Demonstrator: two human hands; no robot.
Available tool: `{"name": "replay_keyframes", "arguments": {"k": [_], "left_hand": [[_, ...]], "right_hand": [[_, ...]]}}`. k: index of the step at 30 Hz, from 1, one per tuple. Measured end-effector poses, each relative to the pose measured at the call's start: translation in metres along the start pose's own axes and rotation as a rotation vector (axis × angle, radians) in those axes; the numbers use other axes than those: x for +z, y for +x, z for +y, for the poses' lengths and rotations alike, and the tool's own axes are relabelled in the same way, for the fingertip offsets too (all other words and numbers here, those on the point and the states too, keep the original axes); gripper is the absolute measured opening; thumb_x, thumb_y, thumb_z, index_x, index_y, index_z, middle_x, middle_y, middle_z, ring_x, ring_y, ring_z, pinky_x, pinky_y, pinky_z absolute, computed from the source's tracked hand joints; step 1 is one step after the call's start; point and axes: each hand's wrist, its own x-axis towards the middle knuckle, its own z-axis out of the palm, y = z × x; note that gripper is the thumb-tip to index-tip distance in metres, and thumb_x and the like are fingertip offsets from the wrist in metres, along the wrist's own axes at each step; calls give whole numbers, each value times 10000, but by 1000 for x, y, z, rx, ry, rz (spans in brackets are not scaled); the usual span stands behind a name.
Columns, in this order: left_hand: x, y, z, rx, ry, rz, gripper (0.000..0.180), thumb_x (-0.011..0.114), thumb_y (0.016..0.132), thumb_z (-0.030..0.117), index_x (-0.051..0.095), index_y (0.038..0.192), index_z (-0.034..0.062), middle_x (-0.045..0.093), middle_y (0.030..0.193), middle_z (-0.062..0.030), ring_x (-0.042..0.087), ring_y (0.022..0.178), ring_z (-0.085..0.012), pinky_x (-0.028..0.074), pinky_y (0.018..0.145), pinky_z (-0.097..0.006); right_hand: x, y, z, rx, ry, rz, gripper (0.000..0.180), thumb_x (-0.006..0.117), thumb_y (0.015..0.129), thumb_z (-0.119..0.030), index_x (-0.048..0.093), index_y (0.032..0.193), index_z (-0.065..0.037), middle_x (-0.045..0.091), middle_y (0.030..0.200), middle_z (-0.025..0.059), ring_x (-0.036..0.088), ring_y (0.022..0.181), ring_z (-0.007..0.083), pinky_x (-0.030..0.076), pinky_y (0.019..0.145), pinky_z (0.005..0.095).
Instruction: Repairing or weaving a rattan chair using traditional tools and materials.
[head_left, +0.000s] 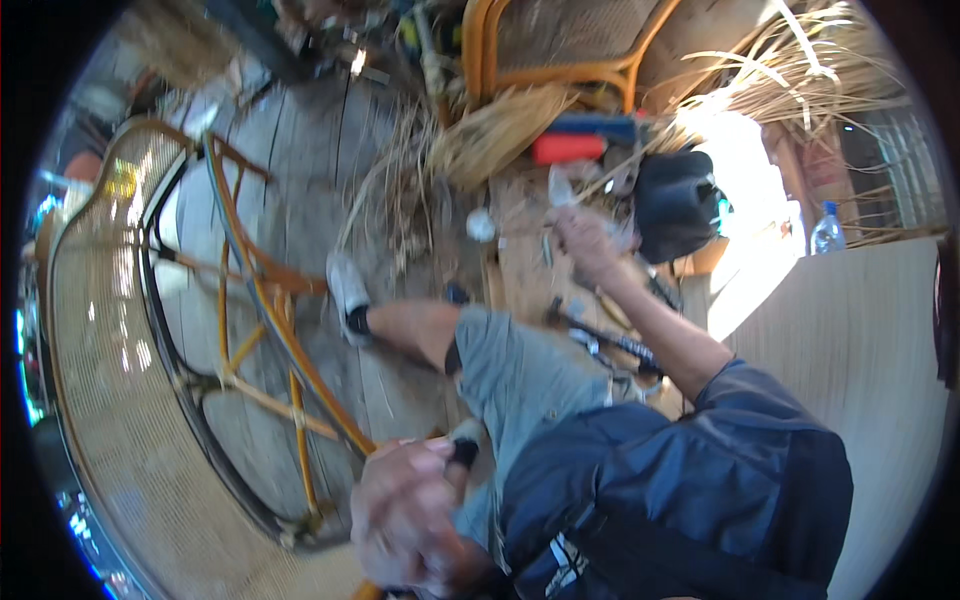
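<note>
At upper middle, my right hand (588, 245) is closed around a small whitish, translucent thing (560, 187), too blurred to name. Below it, tools and small items lie on a wooden board. My left hand (408, 515) is at the bottom, close to the camera and smeared by motion; whether it grips anything is unclear. Nearest to that hand stands a rattan chair (110, 330) with a woven cane panel and bent, orange-brown poles. A small white object (481, 225) lies left of my right hand.
Loose cane strips (400, 190) are strewn over the plank floor (300, 130). A red object (569, 149), a black container (675, 205) and a plastic bottle (828, 230) sit toward the upper right. Another rattan frame (560, 75) stands at the back. A pale panel (850, 340) fills the right side.
</note>
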Motion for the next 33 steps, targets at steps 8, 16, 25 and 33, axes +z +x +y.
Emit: {"name": "replay_keyframes", "arguments": {"k": [8, 16, 25, 33], "left_hand": [[37, -138, -131, -1075, -263, 138, 229, 404, 893, 58, 564, 1040, -15, 576, 910, -50, 541, 822, -114, 425, 799, -244], [38, -230, -184, -1305, -214, 305, 254, 433, 892, 115, 552, 1061, -33, 585, 900, -65, 555, 778, -128, 446, 729, -251], [44, -254, -196, -1508, -200, 181, 337, 454, 891, 162, 507, 1174, -11, 604, 969, -97, 596, 752, -138, 443, 627, -231], [45, -291, -220, -1628, -221, 111, 343, 474, 893, 182, 532, 1133, -56, 613, 980, -141, 598, 821, -176, 460, 757, -282]], "right_hand": [[-59, 73, -90, 276, 978, 271, 140, 522, 893, -141, 570, 987, -50, 563, 704, 15, 538, 591, 115, 438, 503, 236], [-38, 80, -90, 326, 1153, 87, 134, 528, 894, -192, 551, 929, -64, 557, 711, 15, 534, 592, 114, 426, 489, 241], [152, 61, -56, 651, 772, -356, 189, 529, 885, -261, 519, 808, -88, 475, 594, -14, 462, 477, 93, 361, 400, 248], [293, 99, -22, 788, 680, -310, 276, 487, 897, -257, 469, 692, -73, 426, 516, 28, 411, 393, 138, 292, 347, 275]]}}
